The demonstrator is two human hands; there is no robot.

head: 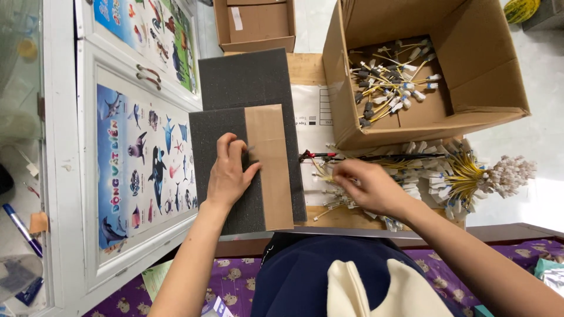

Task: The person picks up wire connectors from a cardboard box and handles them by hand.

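Left hand (pixel 228 176): pressed flat on taped foam pad (pixel 247 170); keep steady.
Right hand (pixel 370 186): blurred among yellow cable leads (pixel 458 173); grip cannot tell.

Left hand (pixel 230 176) on taped foam pad (pixel 235 147), right hand (pixel 367 186) among yellow cables (pixel 458 173).

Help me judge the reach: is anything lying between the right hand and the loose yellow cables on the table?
Nothing visible does. The right hand is already on the loose yellow cables; its motion blur hides the exact grip.
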